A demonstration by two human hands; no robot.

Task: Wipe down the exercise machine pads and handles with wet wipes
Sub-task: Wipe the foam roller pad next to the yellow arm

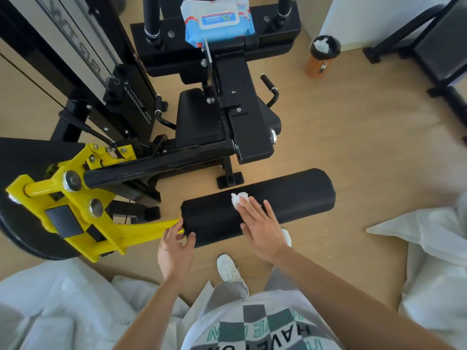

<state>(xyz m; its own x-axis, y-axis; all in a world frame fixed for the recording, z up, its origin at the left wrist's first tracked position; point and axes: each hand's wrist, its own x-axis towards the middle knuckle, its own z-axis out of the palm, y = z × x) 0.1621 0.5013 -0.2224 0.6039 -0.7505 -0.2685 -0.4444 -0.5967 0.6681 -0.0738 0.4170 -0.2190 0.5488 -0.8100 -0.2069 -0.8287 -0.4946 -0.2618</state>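
Head view: right grip [260, 228] flat, fingers spread, pressing wipe [238, 199] atop pad [290, 195]; left grip [175, 248] clasping pad's left end. Risks rolling pad if clasp slackens, or skipping patches with so small a wad.

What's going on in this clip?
A person is wiping the black pad. The right hand presses a wipe flat on its top, fingers straight; the left hand grips the pad's left end. The wipes pack lies on the machine behind, and a bin holding crumpled wipes stands on the floor.
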